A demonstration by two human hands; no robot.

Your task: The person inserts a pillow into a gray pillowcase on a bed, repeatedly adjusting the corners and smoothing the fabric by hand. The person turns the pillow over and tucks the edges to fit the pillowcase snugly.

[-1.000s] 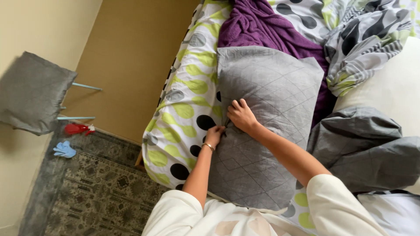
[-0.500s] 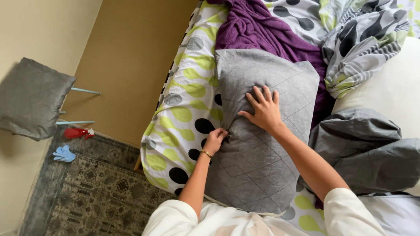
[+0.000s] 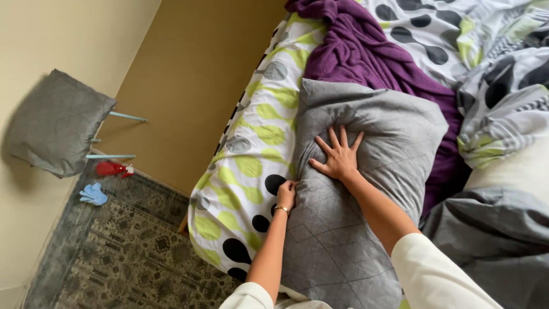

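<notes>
1. Both hands worked one grey pillow (image 3: 349,229) lying on the bed (image 3: 251,166).
2. Left hand (image 3: 286,194) pinched its edge shut.
3. Right hand (image 3: 338,157) pressed flat, fingers spread wide, gripping nothing.

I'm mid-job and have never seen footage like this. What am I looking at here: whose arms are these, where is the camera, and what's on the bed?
There is no machine: these are a person's two bare arms, seen from a camera worn on their head and looking down. The right hand lies flat, fingers spread, on a grey quilted pillow. The left hand pinches the pillow's edge, a bracelet on its wrist. The pillow rests on a bed with a spotted green and black sheet, a purple blanket and crumpled patterned bedding. On the floor lies a patterned rug; a grey chair stands by the wall.
</notes>
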